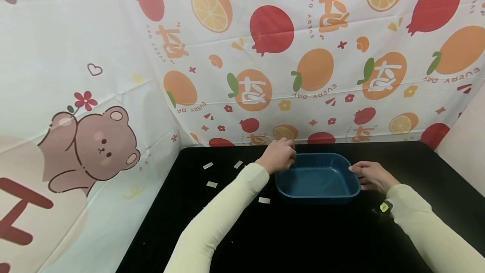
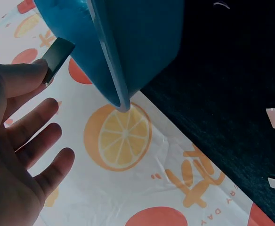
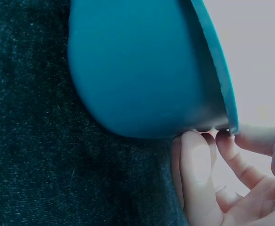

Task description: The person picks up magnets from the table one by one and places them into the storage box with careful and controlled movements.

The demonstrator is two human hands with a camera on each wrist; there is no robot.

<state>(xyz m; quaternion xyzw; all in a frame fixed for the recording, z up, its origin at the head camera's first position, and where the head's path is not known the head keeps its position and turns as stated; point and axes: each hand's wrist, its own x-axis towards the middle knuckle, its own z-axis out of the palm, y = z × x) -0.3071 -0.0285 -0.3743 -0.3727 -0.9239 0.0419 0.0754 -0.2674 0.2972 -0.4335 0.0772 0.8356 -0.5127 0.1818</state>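
A blue rectangular plastic basin [image 1: 318, 199] stands near the far edge of the dark table. My left hand [image 1: 279, 156] is over the basin's left far corner. Between its thumb and index finger it pinches a small flat rectangular piece [image 2: 58, 55], dark on the side seen in the left wrist view; the other fingers are spread apart. At the basin's right end, my right hand [image 1: 373, 176] holds the rim, its thumb at the edge and its fingertips against the outer wall [image 3: 142, 80]. The piece cannot be made out in the head view.
Several small white rectangular pieces, such as one white piece [image 1: 264, 200] nearest the basin, lie on the black tabletop [image 1: 303, 239] to the left. A fruit-print cloth [image 1: 235, 54] hangs behind the table. A yellow-green tag [image 1: 384, 207] is by the right cuff.
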